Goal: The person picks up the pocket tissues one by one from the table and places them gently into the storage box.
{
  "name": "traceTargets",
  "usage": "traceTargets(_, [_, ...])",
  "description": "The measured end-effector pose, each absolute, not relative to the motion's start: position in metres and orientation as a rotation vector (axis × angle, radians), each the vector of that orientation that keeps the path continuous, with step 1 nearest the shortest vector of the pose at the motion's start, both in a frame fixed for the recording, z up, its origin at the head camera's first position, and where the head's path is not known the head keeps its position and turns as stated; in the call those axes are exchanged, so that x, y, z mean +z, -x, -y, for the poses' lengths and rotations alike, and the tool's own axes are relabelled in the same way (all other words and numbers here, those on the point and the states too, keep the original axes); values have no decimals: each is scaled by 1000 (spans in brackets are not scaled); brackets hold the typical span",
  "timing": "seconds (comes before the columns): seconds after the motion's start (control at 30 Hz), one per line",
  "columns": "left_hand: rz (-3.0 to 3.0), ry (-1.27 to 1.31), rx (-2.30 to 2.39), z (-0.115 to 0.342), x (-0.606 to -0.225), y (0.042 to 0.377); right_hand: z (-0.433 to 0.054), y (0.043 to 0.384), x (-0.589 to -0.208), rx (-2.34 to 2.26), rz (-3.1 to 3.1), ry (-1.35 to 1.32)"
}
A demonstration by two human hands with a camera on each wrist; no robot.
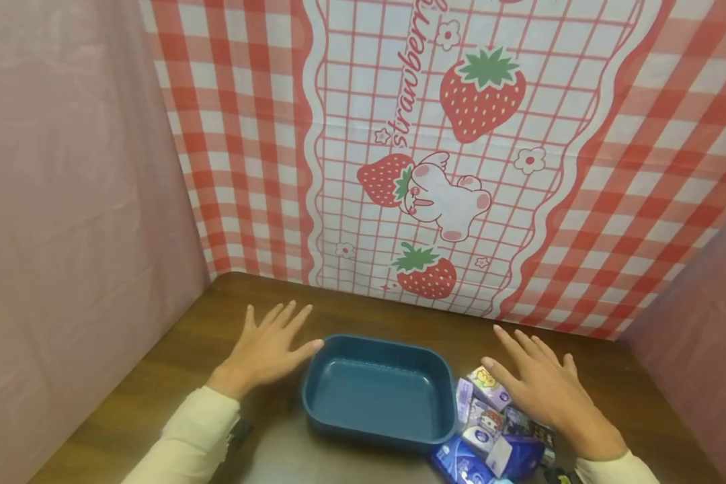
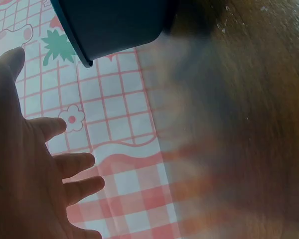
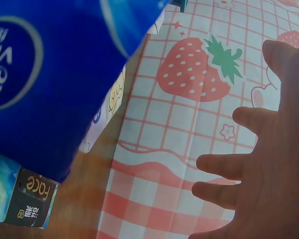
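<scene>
A dark teal rectangular basin point(image 1: 375, 396) with nothing in it sits on the table. My left hand point(image 1: 263, 353) is spread beside its left rim, thumb tip close to the corner; in the left wrist view the fingers of this hand point(image 2: 35, 159) are straight and hold nothing. At the basin's right lies a pile of tissue packs point(image 1: 482, 420), some purple with cartoon prints, some dark blue. My right hand point(image 1: 544, 390) is stretched out over the pile's right side, holding nothing. Close up in the right wrist view are a blue tissue pack point(image 3: 55, 84) and a black-and-teal pack marked "Face" point(image 3: 27, 196).
The brown wooden table point(image 1: 212, 323) runs back to a hanging red-and-white checked cloth point(image 1: 242, 134) with strawberry prints. Pale pink curtains point(image 1: 78, 202) close off the left and right sides.
</scene>
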State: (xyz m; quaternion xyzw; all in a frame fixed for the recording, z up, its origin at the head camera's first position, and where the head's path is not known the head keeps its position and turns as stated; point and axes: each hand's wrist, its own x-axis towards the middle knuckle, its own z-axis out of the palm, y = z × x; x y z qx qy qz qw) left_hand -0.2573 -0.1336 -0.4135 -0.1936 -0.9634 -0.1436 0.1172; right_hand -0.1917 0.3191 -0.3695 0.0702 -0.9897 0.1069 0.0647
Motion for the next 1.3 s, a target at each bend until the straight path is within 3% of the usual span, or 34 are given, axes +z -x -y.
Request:
traceTargets(0.67, [2794,574,-542,135,-423,256,-321,192,-374,328,2930,-310])
traceTargets(1.3, [2844,486,-902,128,-430,252,-322,185,-376,358,2995,-231])
